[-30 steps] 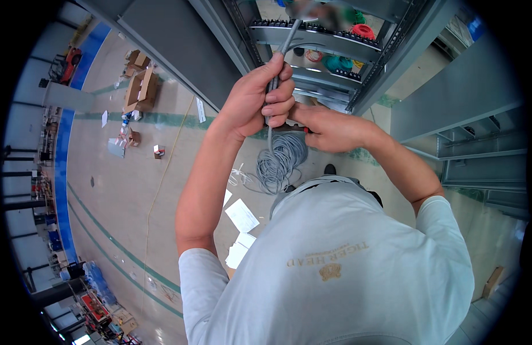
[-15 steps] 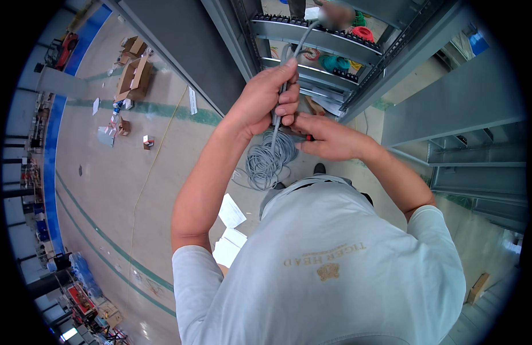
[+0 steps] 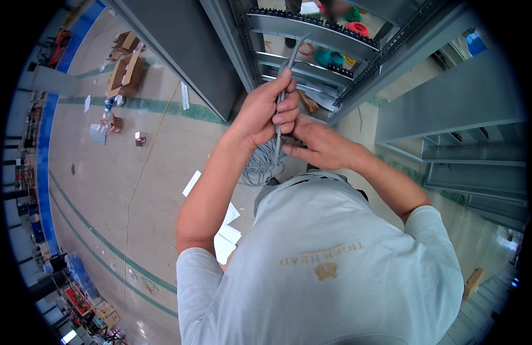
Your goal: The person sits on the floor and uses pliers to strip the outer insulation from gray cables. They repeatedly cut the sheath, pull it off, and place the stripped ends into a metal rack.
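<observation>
Premises: an industrial workshop for cabinet wiring, by all appearances. Evidence: tall grey sheet-metal cabinet panels (image 3: 180,52); a silver crossrail lined with black clips (image 3: 312,31); a loose coil of thin grey cable (image 3: 263,167); a teal coil (image 3: 328,58) and a bright red coil (image 3: 358,29); a bare grey floor (image 3: 99,195) with painted green stripes (image 3: 148,104); an open brown cardboard box (image 3: 130,77).
</observation>
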Available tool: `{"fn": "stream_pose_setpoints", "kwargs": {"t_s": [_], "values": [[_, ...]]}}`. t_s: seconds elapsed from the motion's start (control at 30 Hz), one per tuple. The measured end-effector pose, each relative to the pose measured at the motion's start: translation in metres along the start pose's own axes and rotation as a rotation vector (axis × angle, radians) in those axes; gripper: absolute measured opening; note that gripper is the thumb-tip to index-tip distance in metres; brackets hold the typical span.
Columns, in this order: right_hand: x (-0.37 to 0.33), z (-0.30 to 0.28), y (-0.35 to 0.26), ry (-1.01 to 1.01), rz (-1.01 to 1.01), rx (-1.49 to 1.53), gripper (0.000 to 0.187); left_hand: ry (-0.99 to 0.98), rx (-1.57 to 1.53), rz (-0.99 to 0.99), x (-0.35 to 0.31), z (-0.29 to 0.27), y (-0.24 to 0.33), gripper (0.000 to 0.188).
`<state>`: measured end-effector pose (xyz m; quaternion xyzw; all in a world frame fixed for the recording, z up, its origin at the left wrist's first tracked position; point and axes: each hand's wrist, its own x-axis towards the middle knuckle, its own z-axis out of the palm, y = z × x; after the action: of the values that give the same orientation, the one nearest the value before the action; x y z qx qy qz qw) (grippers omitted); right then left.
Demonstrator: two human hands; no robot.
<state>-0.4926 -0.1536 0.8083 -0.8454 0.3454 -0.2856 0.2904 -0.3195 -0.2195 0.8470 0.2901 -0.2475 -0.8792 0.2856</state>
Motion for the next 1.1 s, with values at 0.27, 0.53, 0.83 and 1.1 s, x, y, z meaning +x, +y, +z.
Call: {"fn": "stream_pose_setpoints", "kwargs": {"t_s": [0.27, 0.53, 0.83, 1.1], "values": [[-0.016, 0.022, 0.003, -0.144, 0.203, 0.285, 0.025, -0.121, -0.168, 0.046, 0.003, -0.018, -0.025, 0.035], [-0.027, 0.045, 0.011, -0.138, 0.265, 0.294, 0.031, -0.032, -0.277, 0.310, 0.005, -0.034, -0.059, 0.035], [-0.030, 0.058, 0.018, 0.003, 0.394, 0.459, 0.028, 0.505, -0.002, 0.493, -0.003, -0.075, -0.076, 0.043], [-0.025, 0.060, 0.021, 0.151, 0.441, 0.428, 0.027, 0.528, 0.847, 0.601, -0.051, -0.033, -0.099, 0.020]]}}
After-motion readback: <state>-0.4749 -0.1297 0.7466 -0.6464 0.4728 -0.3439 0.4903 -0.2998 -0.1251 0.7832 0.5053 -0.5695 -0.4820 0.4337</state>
